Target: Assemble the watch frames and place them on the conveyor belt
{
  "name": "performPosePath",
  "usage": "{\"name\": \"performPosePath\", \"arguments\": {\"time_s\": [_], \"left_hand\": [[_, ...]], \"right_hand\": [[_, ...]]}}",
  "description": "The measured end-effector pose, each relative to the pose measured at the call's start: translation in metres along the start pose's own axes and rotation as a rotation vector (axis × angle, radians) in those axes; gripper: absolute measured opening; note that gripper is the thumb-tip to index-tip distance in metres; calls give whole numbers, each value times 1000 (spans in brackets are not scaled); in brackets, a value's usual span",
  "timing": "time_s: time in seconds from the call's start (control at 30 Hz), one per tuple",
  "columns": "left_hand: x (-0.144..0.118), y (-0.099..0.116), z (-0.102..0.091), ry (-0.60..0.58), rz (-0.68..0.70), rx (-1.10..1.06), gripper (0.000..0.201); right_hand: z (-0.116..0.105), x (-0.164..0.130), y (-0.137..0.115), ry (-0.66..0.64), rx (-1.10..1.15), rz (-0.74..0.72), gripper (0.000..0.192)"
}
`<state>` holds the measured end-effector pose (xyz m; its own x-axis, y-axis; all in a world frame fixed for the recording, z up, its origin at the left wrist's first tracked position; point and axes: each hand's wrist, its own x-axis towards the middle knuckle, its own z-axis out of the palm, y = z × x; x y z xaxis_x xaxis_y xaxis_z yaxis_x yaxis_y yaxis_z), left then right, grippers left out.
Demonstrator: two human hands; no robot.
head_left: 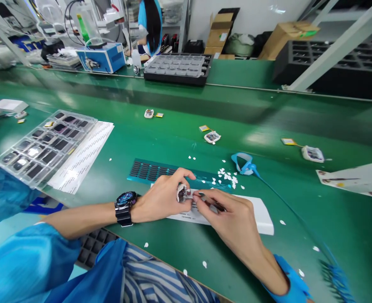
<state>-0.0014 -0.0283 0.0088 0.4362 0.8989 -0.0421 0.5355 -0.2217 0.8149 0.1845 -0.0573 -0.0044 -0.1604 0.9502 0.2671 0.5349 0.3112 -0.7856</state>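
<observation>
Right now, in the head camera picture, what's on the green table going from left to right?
Clear plastic tray of dark screens → left hand pinching a small white part → right hand → blue strap loop → small white device with yellow tag.

text: none legible | white sheet [186,217] — print too blurred | right card [356,179] — unreadable

Left hand [162,198] fingers pinched; right hand [233,221] fingers pinched, fingertips meeting; forearms resting low.
</observation>
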Motion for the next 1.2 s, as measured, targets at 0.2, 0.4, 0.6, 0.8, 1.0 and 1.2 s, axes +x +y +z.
{"name": "performPosePath", "arguments": {"time_s": [0.2, 0.4, 0.6, 0.8, 1.0, 1.2], "left_hand": [[0, 1, 0, -62, -20, 8, 53], [-1, -1, 4, -43, -18, -5, 50], [-1, -5, 5, -22, 6, 40, 51], [-3, -6, 6, -54, 15, 52, 52], [-3, -8, 7, -40, 26, 65, 51], [-3, -11, 9, 5, 97, 85, 53]], "right_hand": [[2, -1, -6, 43, 13, -70, 12], [3, 2, -8, -7, 9, -90, 14], [5, 4, -5, -57, 96, 34, 24], [6, 6, -6, -207, 280, 255, 16], [5, 8, -8, -175, 371, 336, 16], [2, 12, -4, -284, 495, 495, 23]]}}
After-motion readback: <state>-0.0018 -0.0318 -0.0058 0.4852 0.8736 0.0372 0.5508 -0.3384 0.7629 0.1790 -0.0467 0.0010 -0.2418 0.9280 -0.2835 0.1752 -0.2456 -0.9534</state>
